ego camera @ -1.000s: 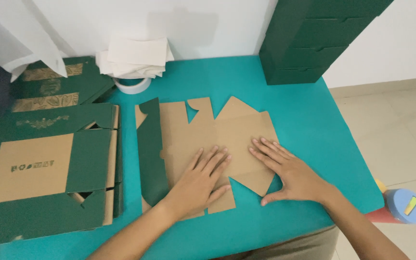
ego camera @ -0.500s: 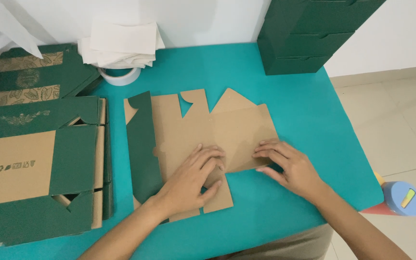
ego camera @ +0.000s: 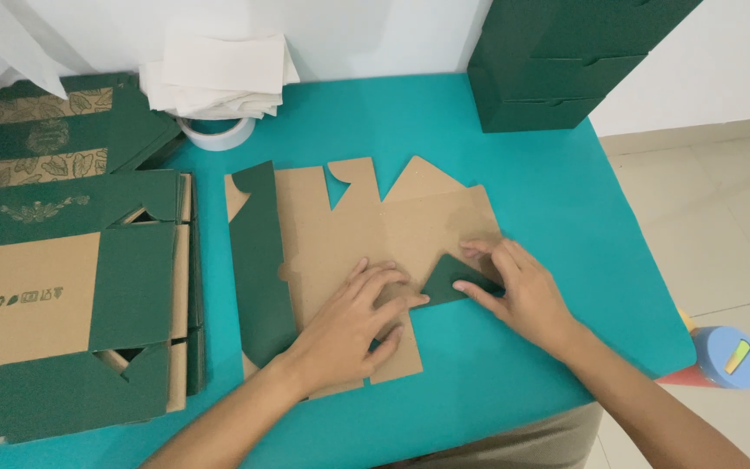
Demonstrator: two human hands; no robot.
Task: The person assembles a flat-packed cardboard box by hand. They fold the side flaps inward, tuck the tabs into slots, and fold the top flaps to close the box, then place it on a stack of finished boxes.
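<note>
Brown cardboard, a flat die-cut box blank [ego camera: 349, 234] with dark green outer faces, lies on the teal table [ego camera: 557, 200] under both hands; the left hand [ego camera: 349, 326] rests spread and flat on it, gripping nothing. The right hand [ego camera: 518, 291], fingers loosely curled, presses down the green triangular corner flap [ego camera: 449, 280] between the two hands. If the left palm slips, the blank could skid and the crease run crooked.

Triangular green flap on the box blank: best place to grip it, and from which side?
Pinch the flap at its free pointed tip by the left hand, coming from the near, table-edge side. The right hand already presses its wide end flat along the fold, so only the tip can likely lift.
</note>
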